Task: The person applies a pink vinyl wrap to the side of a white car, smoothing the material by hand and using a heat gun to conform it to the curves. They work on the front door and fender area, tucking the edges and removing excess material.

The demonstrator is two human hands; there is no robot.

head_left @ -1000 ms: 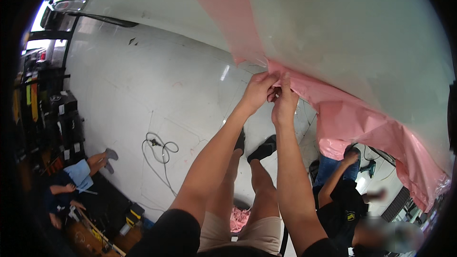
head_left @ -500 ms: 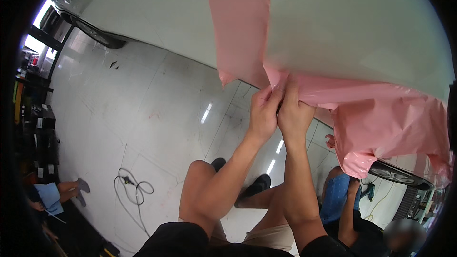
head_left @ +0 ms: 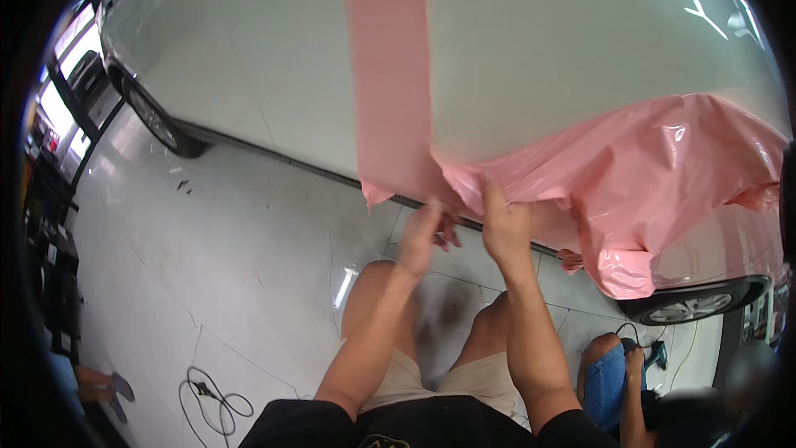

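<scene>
A sheet of glossy pink film (head_left: 622,174) hangs loose and crumpled along the lower side of a pale car body (head_left: 564,50). A straight pink strip (head_left: 390,75) runs up the panel to its left, joining it near the bottom. My right hand (head_left: 507,232) pinches the film's lower edge, thumb on top. Left of it and a little lower, my left hand (head_left: 419,236) is off the film, its fingers apart and slightly blurred. A small folded film corner (head_left: 375,193) sticks out at the foot of the strip.
A car wheel (head_left: 688,307) is at the right, another wheel (head_left: 153,120) at the far left. Close on my right, a person in blue jeans (head_left: 605,382) crouches. A coiled black cable (head_left: 220,402) lies on the tiled floor (head_left: 274,282). Another person's legs (head_left: 99,386) show at lower left.
My left hand has let go of the film and come down and left. My right hand keeps its hold. The view has shifted, and the film at right lies higher on the body.
</scene>
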